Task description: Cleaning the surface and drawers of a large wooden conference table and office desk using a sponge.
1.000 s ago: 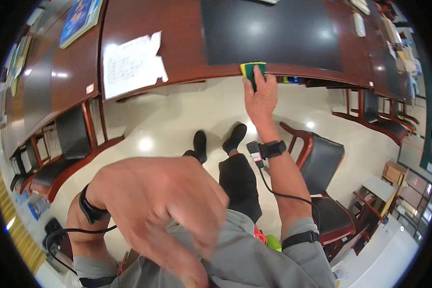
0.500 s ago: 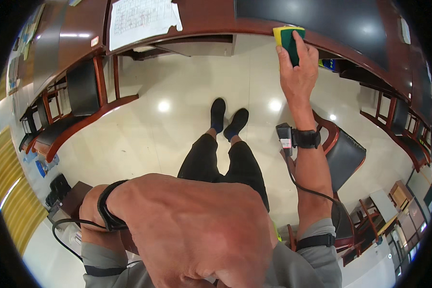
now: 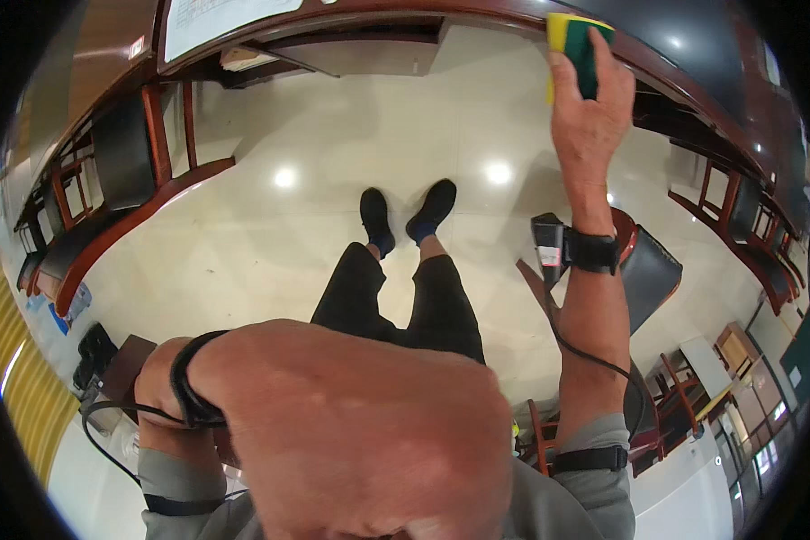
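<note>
Sponge gripped at 1 o'clock against desk edge, left hand low at 6

The green-and-yellow sponge (image 3: 585, 61) was held in the right hand (image 3: 592, 112) at 1 o'clock, at the front edge of the desk (image 3: 378, 16). The grip was narrow, closed on the sponge: index finger laid over the green face, thumb along the yellow-edged side. It was probably held this way so that pressure could be put through the fingertips while the sponge was kept steady. The arm was stretched out, presumably because the desk was set well away from the body. Full contact with the wood could not be confirmed.

The left hand (image 3: 369, 423) was seen at 6 o'clock, back up, close to the camera. Its fingers were hidden, so whether anything was held cannot be told; it was likely just kept out of the way. The paper (image 3: 229, 20) was left at 11 o'clock on the desk, well apart from the sponge. A chair (image 3: 652, 274) was placed at 3 o'clock, beside the right forearm.

Compared with half a second earlier, the sponge was shown higher and further right, and more of the paper was cut off by the upper rim; part of this may be owed to head movement. The same sponge grip was kept.
</note>
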`<state>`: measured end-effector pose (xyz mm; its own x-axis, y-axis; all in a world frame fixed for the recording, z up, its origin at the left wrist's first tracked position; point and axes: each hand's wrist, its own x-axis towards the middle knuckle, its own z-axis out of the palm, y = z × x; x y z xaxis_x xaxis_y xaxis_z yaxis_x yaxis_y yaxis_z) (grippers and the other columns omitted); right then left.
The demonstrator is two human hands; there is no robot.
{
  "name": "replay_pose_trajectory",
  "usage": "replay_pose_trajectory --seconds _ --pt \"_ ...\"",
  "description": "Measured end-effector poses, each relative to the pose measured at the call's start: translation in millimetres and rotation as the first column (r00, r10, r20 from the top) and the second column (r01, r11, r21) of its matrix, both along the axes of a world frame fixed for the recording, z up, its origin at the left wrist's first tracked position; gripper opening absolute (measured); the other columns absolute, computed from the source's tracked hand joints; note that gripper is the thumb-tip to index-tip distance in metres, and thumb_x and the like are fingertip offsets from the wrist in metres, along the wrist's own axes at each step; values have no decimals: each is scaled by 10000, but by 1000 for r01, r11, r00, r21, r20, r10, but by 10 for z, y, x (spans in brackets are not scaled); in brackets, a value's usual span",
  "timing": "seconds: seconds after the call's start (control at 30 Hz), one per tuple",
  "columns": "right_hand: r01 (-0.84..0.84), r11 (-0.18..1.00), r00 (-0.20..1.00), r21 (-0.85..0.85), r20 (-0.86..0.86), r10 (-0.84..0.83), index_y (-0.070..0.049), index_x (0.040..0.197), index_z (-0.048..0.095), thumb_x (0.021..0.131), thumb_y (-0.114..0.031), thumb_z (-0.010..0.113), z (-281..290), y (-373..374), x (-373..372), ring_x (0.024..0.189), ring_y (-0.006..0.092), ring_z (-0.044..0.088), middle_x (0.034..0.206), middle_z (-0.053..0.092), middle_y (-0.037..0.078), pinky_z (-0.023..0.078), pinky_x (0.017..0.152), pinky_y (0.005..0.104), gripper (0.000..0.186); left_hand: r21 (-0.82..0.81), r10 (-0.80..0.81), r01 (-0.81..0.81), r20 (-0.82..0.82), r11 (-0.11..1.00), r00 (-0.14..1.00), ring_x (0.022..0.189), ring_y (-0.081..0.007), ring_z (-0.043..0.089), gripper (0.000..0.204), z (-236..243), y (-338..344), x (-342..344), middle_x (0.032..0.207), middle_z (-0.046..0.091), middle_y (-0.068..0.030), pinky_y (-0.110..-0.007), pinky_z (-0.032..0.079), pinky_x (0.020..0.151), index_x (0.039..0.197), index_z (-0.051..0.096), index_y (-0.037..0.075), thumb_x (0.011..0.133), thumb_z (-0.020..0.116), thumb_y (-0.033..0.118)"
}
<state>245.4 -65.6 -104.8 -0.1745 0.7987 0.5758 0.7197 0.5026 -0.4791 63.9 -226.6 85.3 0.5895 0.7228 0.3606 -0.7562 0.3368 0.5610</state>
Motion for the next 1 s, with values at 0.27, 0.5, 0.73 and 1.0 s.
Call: replay_pose_trajectory --seconds 0.27,0.5,0.73,1.0 --pt "-36 884 999 -467 -24 29 -37 1267 600 870 -213 678 -226 -599 51 844 315 597 943 618 187 480 781 400 441 -130 -111 -24 -916 991 386 771 -156 689 225 -1252 406 -471 840 724 -101 -299 547 720 962 716 15 920 654 227" --pt "-166 608 986 -776 -151 77 7 1297 577 855 -138 696 -682 -2024 215 888 340 609 971 617 211 502 801 402 480 606 428 -351 -774 714 -467 1031 -347 636 411 -3001 769 -899 1171 646 -173 -403 515 889 1212 630 39 858 671 243" --pt "-193 425 981 -884 -187 57 -9 1269 596 849 -203 732 -864 -2384 396 906 329 628 986 628 194 508 820 380 482 656 503 -89 -653 750 -566 1175 -360 574 520 -3137 1131 -858 1355 537 -182 -412 480 990 1350 520 51 888 665 239" --pt "-280 428 959 -859 -233 160 1 1261 597 844 -186 740 -1118 -1843 460 925 338 636 1022 642 203 515 826 384 478 696 486 -145 -619 703 -617 1112 -350 600 491 -3303 970 -773 1346 539 -151 -415 500 934 1276 575 27 892 650 323"
